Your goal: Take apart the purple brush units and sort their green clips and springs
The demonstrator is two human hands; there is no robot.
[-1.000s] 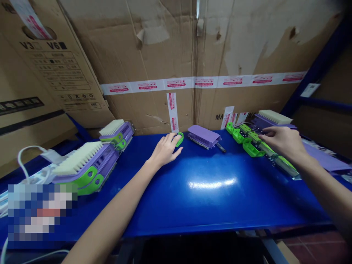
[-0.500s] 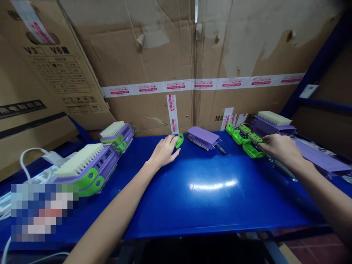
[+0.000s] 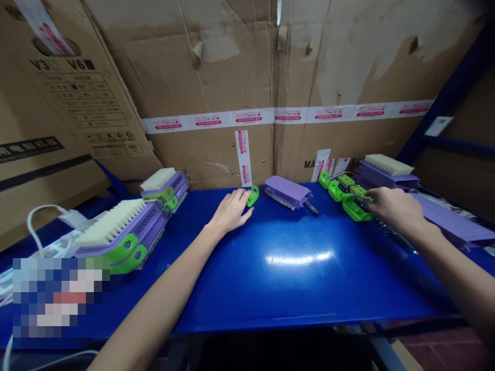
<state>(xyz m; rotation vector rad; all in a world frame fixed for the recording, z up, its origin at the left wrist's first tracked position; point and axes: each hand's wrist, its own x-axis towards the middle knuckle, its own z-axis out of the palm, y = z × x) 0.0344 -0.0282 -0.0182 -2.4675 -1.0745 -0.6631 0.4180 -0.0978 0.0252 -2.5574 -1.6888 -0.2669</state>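
Note:
My left hand (image 3: 231, 212) rests on the blue table with fingers bent at a green plastic end piece (image 3: 253, 196), touching it; the thumb stands apart. A purple brush housing (image 3: 288, 192), bristles down, lies just right of it, with a small dark stick-like part (image 3: 311, 208) at its end. My right hand (image 3: 396, 210) is closed in a pinch beside a row of green plastic end pieces (image 3: 356, 208) and lighter green inserts (image 3: 347, 180). What its fingertips hold, if anything, is hidden.
Purple-and-green brushes with cream bristles (image 3: 112, 221) are stacked at left, near a white power strip and cables (image 3: 58, 246). More purple housings (image 3: 450, 216) and a bristle block (image 3: 389, 164) sit at right. Cardboard boxes (image 3: 201, 77) wall the back; a blue frame post (image 3: 444, 93) rises right.
The view has shifted very slightly. Both hands stay at the same parts, and nothing on the table has visibly moved.

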